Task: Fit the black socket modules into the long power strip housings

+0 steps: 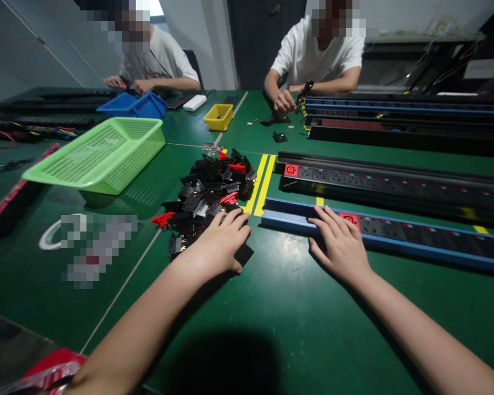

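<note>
My left hand (222,241) lies palm down at the near edge of a loose pile of black socket modules (195,200), some of them red. Its fingers are spread, and a black piece (244,254) shows beside the thumb; the palm side is hidden. My right hand (340,244) rests with outstretched fingers across a blue power strip housing (395,249). Under those fingertips is a red socket (349,219), with a row of black sockets running right from it. Left of my right hand, the blue channel (286,218) has no sockets in it.
Beyond the blue strip lies a black power strip (354,178). A green basket (102,148), blue bins (134,104), a yellow bin (219,116) and a tape roll (61,230) stand on the green table. Two people sit opposite, near more strips (395,104).
</note>
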Demonstrator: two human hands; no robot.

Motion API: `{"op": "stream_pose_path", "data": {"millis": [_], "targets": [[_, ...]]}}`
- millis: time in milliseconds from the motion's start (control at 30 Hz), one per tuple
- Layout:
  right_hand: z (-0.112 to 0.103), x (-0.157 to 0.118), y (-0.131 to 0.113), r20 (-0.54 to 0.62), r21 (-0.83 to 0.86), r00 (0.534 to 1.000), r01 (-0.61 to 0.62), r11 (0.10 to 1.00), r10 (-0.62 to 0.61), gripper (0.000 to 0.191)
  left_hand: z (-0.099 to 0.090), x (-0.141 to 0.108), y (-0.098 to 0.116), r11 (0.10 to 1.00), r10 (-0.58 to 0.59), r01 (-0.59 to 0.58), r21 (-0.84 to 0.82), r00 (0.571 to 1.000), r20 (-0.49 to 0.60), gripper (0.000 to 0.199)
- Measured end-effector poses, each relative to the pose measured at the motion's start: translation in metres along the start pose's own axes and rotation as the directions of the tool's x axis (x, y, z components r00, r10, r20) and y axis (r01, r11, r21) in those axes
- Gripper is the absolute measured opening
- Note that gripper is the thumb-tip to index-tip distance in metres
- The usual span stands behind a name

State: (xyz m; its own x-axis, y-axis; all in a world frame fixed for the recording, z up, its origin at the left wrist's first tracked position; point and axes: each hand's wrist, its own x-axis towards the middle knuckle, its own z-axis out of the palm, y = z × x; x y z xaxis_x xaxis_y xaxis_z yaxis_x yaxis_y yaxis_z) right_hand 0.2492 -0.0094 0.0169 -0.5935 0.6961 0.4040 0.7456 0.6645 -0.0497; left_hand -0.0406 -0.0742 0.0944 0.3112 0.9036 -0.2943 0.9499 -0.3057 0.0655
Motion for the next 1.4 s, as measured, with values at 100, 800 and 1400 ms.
{"op": "stream_pose_path", "data": {"millis": [100,800,1400], "targets": [[0.000,-0.001,0.000,0.008,-0.014,1.000,0.000,1.000,0.000,0.043,0.001,-0.003,-0.004,1.000,0.021,-0.021,-0.010,0.999,-0.025,0.074],[0.000,-0.001,0.001,0.018,-0.018,1.000,0.000,1.000,0.001,0.042,-0.010,0.008,-0.024,0.992,0.035,-0.033,-0.118,0.999,0.009,0.041],[0.000,-0.002,0.001,0.030,-0.013,0.999,-0.011,1.000,0.012,0.042,0.012,0.045,0.026,0.190,-0.082,-0.336,-0.922,0.931,-0.356,0.048]]}}
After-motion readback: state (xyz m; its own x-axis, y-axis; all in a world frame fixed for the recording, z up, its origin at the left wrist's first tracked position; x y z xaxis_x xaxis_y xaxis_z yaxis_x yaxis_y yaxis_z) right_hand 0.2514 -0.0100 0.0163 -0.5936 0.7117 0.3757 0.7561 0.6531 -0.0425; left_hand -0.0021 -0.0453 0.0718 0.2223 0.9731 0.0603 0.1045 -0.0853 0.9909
